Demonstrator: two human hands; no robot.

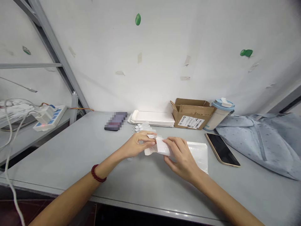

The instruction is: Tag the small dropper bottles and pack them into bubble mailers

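Observation:
Wrapped round a small white paper box (162, 147) is my right hand (181, 157), its thumb below and fingers on top. The box lies tilted above the table with its open end and flaps toward the left. At that end my left hand (138, 144) is closed in a pinch, with some clear plastic showing by the fingertips; what exactly it grips is hidden. Under and behind the right hand a flat white packet (198, 153) rests on the table. Just beyond the left hand lie several small clear-and-white plastic pieces (142, 127).
Along the wall stand a stack of flat white boxes (152, 118), an open cardboard box (192, 114) and a blue-lidded tumbler (218, 114). A phone (222, 150) and blue patterned fabric (261, 141) are on the right. A pixelated dark object (116, 121) and a power strip (50, 117) are leftward.

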